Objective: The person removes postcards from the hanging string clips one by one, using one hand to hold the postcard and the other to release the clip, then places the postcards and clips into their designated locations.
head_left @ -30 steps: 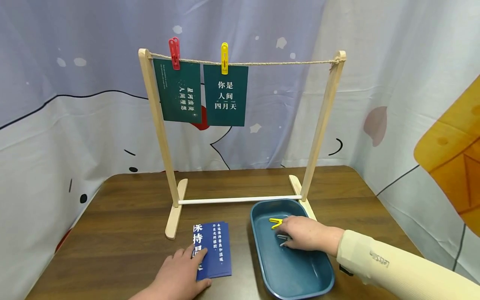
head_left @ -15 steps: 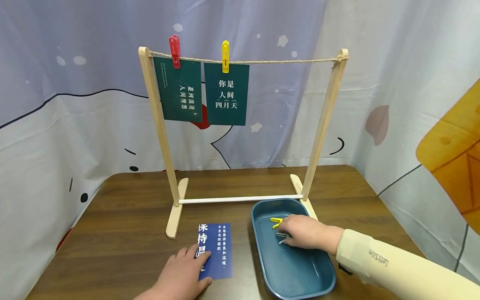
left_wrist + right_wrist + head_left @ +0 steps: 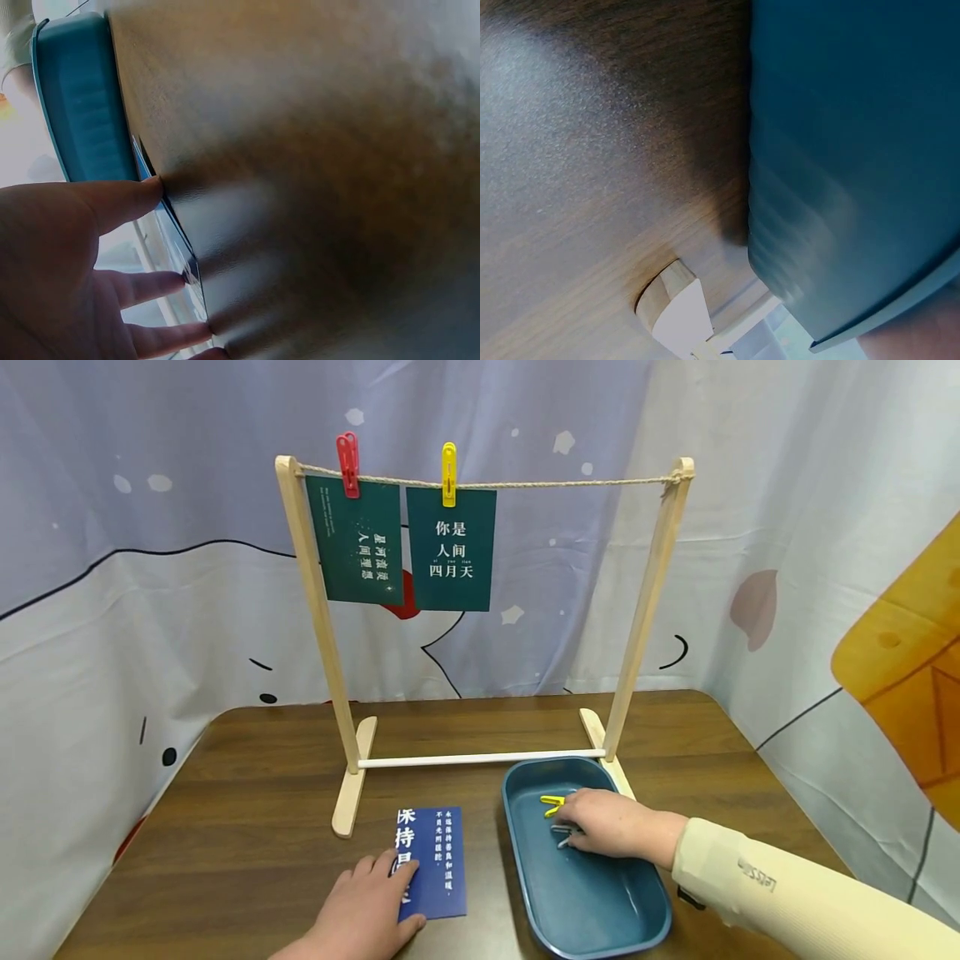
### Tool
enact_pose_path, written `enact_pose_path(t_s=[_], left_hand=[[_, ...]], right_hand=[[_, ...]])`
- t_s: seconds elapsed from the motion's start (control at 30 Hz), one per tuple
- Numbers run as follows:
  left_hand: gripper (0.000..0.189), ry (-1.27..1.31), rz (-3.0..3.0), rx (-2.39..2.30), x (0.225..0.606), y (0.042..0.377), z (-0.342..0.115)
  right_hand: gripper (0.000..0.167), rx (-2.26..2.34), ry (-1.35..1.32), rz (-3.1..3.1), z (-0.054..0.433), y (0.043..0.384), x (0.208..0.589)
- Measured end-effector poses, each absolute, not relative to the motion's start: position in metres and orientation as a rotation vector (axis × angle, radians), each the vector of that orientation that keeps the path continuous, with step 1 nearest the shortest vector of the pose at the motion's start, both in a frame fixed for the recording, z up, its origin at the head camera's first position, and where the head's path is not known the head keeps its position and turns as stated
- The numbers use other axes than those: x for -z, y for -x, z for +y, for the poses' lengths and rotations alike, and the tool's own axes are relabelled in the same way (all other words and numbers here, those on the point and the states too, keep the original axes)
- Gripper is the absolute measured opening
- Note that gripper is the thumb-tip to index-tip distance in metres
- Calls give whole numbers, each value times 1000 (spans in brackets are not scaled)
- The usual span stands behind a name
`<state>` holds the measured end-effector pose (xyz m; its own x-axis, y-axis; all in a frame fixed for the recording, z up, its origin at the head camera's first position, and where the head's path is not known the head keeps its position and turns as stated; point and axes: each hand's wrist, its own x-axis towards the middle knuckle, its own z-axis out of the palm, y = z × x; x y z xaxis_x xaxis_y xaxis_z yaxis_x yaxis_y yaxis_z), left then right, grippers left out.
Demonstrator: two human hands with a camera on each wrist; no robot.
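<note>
In the head view my left hand (image 3: 362, 897) rests on a blue card (image 3: 438, 864) with white characters, on the table at front centre. Its thumb and fingers are spread, and the left wrist view shows the fingertips (image 3: 154, 187) touching the card's edge. My right hand (image 3: 603, 822) reaches down into a blue tray (image 3: 645, 935). By its fingertips are a yellow clothespin (image 3: 552, 801) and a grey clothespin (image 3: 561, 830). Those fingertips are hidden, so a grip on either cannot be told. The right wrist view shows mostly the tray's outer wall (image 3: 840, 150).
A wooden rack (image 3: 651, 610) stands behind, with a rope (image 3: 562, 484) strung across its top. Two green cards hang there, one by a red clothespin (image 3: 348, 464), the other by a yellow clothespin (image 3: 449, 475). The tray nearly meets the rack's right foot.
My left hand has shifted slightly right. The blue cards under it, offset a second ago, now lie lined up. My right hand stays in place inside the tray.
</note>
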<state>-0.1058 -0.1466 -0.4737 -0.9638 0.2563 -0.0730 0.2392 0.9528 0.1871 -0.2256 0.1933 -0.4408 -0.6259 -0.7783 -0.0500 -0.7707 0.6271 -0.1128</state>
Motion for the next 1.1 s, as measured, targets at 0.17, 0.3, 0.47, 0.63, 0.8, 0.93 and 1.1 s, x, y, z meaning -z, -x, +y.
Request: enact_pose_path(t_s=[0.17, 0.3, 0.47, 0.63, 0.8, 0.93, 1.1], left_hand=[[68, -384, 3007, -264, 473, 107, -147], [67, -398, 3021, -268, 472, 106, -148], [66, -407, 3024, -269, 472, 106, -148], [66, -399, 3015, -283, 471, 106, -148], [70, -379, 3025, -293, 471, 107, -147], [67, -365, 3062, -317, 466, 107, -149], [54, -383, 3186, -444, 454, 113, -148]], right_hand=[[19, 132, 1301, 2740, 193, 226, 440], [23, 153, 1289, 2737, 193, 226, 440], [29, 194, 1256, 2743, 194, 225, 439], [31, 226, 1226, 2758, 196, 225, 436], [29, 216, 1195, 2809, 198, 224, 430], [29, 222, 1199, 2876, 197, 224, 424], [28, 309, 1291, 2973, 194, 227, 414]])
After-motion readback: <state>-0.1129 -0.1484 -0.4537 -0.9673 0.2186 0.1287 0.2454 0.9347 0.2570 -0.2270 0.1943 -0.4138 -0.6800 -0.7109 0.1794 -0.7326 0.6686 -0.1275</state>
